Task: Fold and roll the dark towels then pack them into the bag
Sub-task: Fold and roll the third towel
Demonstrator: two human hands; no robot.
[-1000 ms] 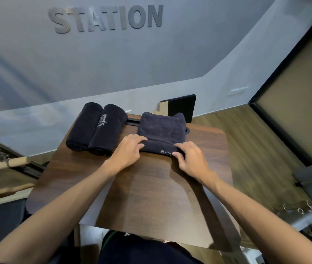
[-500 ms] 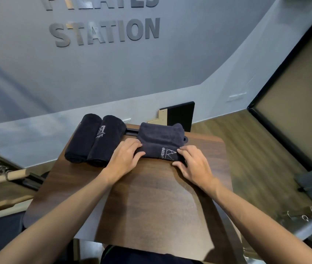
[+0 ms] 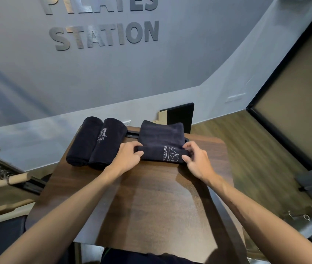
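The left hand and right hand each curled their fingers round an end of the half-rolled towel, which lay on the surface just right of two rolled towels.

Towel roll grew thicker, rolled farther from the person; white logo now fully on top of roll. Left hand and right hand moved up, fingers curled over roll ends.
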